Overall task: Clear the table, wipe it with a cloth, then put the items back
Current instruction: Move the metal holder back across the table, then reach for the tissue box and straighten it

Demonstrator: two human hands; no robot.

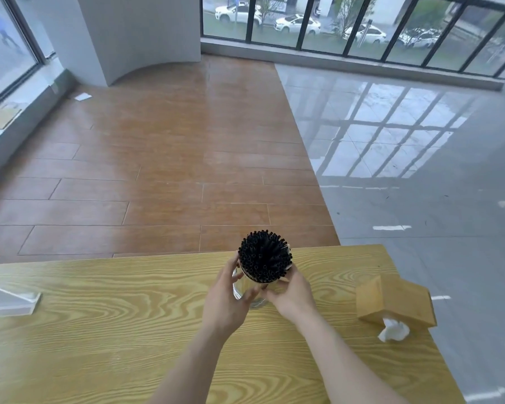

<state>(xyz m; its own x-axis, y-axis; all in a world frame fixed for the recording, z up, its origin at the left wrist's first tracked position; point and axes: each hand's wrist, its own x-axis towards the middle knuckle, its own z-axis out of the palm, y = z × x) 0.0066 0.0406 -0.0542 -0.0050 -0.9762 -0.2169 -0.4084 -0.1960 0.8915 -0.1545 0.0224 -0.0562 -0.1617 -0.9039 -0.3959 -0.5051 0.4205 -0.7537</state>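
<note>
A clear glass jar (250,288) packed with black straws (264,256) stands near the far edge of the light wooden table (99,330). My left hand (226,298) wraps its left side and my right hand (290,290) wraps its right side, both gripping the glass. A wooden tissue box (397,300) lies tipped on the table at the right, with white tissue (393,330) spilling from its front. No cloth shows in view.
A clear acrylic stand (9,300) sits at the table's left edge. Beyond the table lie wooden floorboards and glossy grey tiles (405,170), a white curved column and tall windows. The table's right edge runs close by the tissue box.
</note>
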